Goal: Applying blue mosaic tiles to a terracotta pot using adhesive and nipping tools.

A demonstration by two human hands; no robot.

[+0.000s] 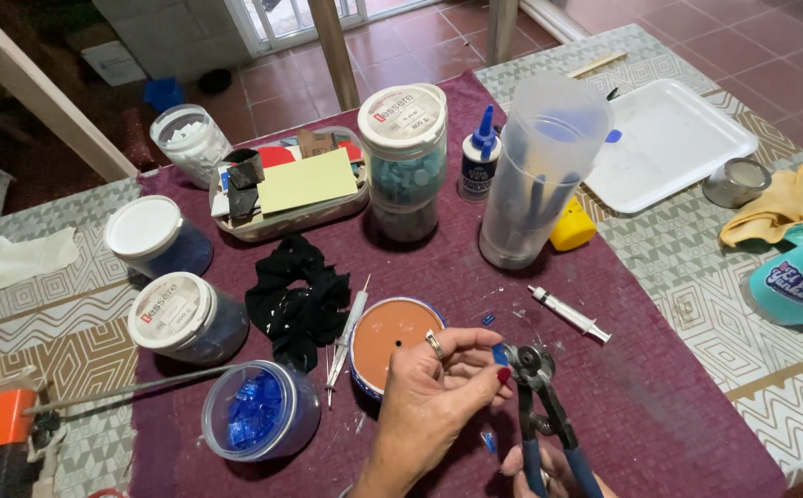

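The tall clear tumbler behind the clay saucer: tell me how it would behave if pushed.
The tall clear tumbler looks apt to tip: it is tall with a narrower base. Probably light, being thin translucent plastic. The dark tools leaning inside would likely shift or rattle.

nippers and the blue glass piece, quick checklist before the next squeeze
1. Blue glass piece seated at the wheeled head of the nippers: ok, it sits right against the wheels.
2. Left hand pinching the piece: ok, thumb and fingertips are on it.
3. Right hand on the blue handles: ok, though mostly cut off by the picture's edge.
4. Fingertips out of the cutting line: cannot tell, the thumb nail is very close to the wheels.
5. Terracotta saucer out of the way: ok, it lies behind the left hand.
6. Loose blue chips under the tool: not ok, one lies on the maroon cloth.
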